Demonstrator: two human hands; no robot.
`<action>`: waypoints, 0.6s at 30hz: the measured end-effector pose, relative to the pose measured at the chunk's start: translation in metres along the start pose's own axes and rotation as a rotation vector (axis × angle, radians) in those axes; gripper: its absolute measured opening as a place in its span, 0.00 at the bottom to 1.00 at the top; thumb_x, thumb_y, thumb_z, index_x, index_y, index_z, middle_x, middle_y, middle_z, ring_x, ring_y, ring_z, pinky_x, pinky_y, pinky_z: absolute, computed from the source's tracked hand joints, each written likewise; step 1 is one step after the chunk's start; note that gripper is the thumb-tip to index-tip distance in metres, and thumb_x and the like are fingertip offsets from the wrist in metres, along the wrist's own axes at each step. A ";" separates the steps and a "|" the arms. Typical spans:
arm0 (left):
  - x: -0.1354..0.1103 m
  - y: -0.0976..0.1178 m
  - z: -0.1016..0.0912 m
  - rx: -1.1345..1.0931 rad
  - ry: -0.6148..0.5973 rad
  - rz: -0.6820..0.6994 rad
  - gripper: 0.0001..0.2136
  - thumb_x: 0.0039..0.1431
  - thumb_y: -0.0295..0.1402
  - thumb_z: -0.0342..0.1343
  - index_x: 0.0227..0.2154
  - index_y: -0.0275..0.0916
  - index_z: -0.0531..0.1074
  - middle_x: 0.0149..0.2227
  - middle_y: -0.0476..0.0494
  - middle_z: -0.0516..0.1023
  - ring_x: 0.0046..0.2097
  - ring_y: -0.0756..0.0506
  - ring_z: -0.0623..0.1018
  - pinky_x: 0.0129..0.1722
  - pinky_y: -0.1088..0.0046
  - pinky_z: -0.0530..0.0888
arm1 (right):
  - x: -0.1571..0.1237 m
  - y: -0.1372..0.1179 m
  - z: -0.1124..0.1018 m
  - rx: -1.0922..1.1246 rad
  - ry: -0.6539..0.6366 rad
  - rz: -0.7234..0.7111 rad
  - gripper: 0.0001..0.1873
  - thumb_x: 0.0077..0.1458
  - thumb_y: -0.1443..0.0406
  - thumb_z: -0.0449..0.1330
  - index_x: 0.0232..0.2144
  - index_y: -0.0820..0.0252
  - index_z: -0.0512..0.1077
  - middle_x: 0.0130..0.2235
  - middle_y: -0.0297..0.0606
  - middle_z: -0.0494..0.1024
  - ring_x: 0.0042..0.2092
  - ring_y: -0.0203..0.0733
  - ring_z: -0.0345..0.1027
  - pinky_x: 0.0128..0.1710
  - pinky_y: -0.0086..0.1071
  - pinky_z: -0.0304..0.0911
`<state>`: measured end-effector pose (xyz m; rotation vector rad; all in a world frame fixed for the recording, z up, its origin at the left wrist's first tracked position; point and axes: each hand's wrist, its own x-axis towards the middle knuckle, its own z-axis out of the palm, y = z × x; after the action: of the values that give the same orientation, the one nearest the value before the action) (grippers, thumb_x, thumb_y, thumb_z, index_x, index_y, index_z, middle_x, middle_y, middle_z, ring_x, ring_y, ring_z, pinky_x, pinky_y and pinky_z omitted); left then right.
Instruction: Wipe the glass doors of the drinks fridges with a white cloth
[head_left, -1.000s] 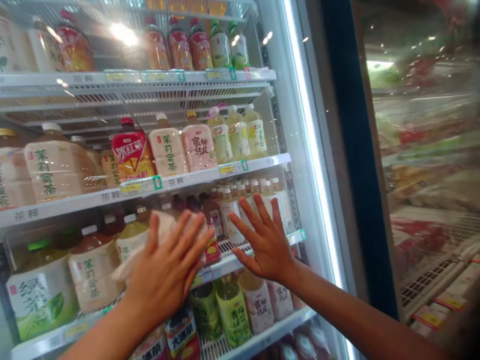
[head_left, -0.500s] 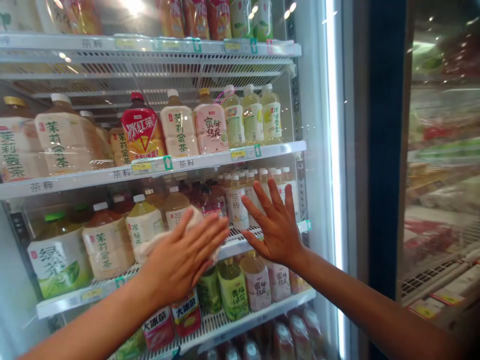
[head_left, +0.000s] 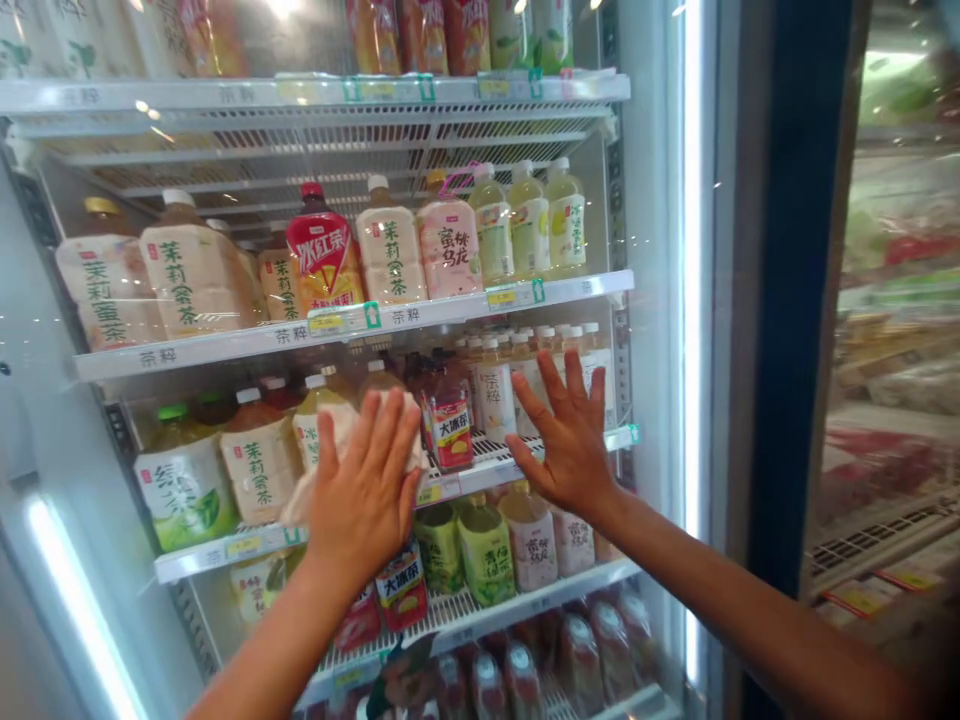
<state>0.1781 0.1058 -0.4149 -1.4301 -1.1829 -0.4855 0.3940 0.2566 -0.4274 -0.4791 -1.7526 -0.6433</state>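
My left hand (head_left: 365, 484) lies flat with fingers stretched out, pressing a pale cloth (head_left: 327, 462) against the glass door (head_left: 645, 330) of a drinks fridge. My right hand (head_left: 568, 435) is spread open with its palm on the same glass, a little to the right and holding nothing. Behind the glass, shelves carry rows of tea bottles, among them a red-labelled bottle (head_left: 322, 255) on the upper shelf and a small red-labelled bottle (head_left: 452, 432) between my hands.
A dark blue door frame (head_left: 787, 300) rises to the right of the glass, lit by a bright vertical strip (head_left: 691, 300). Beyond it stands a second glass cabinet (head_left: 900, 350) with blurred packaged goods. A white frame with a light strip (head_left: 67, 600) borders the left.
The view has shifted so the fridge sits further right and lower. My left hand with the cloth has slid up the glass and its fingers turned more upright; my right hand stays flat nearby.
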 end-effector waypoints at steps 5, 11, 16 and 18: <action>-0.024 0.008 0.002 -0.045 0.016 -0.072 0.31 0.68 0.37 0.47 0.71 0.39 0.48 0.72 0.45 0.53 0.75 0.44 0.45 0.74 0.50 0.36 | -0.002 -0.058 0.015 -0.006 0.014 0.131 0.41 0.68 0.53 0.51 0.73 0.45 0.33 0.76 0.33 0.28 0.75 0.62 0.23 0.69 0.72 0.32; -0.045 0.003 0.005 -0.024 0.087 -0.250 0.33 0.67 0.35 0.49 0.72 0.39 0.43 0.74 0.43 0.42 0.75 0.44 0.41 0.74 0.52 0.33 | -0.005 -0.061 0.027 -0.070 0.074 0.132 0.41 0.67 0.50 0.49 0.74 0.45 0.33 0.76 0.32 0.30 0.75 0.61 0.26 0.69 0.71 0.35; -0.106 0.047 0.012 -0.015 -0.035 -0.146 0.32 0.68 0.37 0.49 0.71 0.40 0.45 0.72 0.48 0.47 0.75 0.45 0.43 0.75 0.50 0.36 | -0.007 -0.057 0.026 -0.064 0.069 0.124 0.42 0.67 0.50 0.50 0.74 0.45 0.34 0.76 0.34 0.32 0.75 0.62 0.27 0.69 0.71 0.35; -0.100 0.045 0.010 -0.028 -0.051 -0.156 0.34 0.66 0.37 0.51 0.71 0.40 0.45 0.72 0.47 0.47 0.75 0.45 0.42 0.75 0.50 0.34 | -0.007 -0.059 0.024 -0.046 0.065 0.133 0.43 0.66 0.52 0.52 0.73 0.43 0.33 0.76 0.34 0.33 0.75 0.63 0.28 0.69 0.71 0.35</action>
<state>0.1733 0.0848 -0.5228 -1.3869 -1.3401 -0.5780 0.3415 0.2274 -0.4493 -0.5949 -1.6326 -0.5999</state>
